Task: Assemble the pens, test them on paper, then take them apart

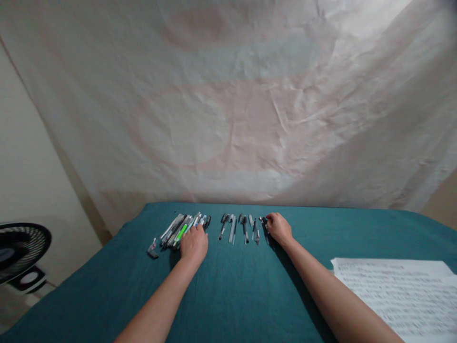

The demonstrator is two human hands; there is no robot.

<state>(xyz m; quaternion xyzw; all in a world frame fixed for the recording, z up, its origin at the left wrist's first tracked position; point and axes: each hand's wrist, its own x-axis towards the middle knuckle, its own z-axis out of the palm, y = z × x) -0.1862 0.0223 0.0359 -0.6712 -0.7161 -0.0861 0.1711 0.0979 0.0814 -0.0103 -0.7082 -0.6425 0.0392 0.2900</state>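
Note:
A pile of several pens [180,227] lies at the far left of a teal-covered table [232,286]; one pen is bright green. My left hand [193,244] rests on the right end of that pile, fingers curled over the pens. To the right, several pens and pen parts [239,227] lie apart in a row. My right hand [279,228] sits at the right end of the row, fingers closed around a dark pen [264,227].
A small dark pen cap or piece [152,251] lies left of the pile. Printed white sheets [400,295] lie at the table's right front. A black fan [19,257] stands at the left beyond the table. A creased pale cloth [250,119] hangs behind.

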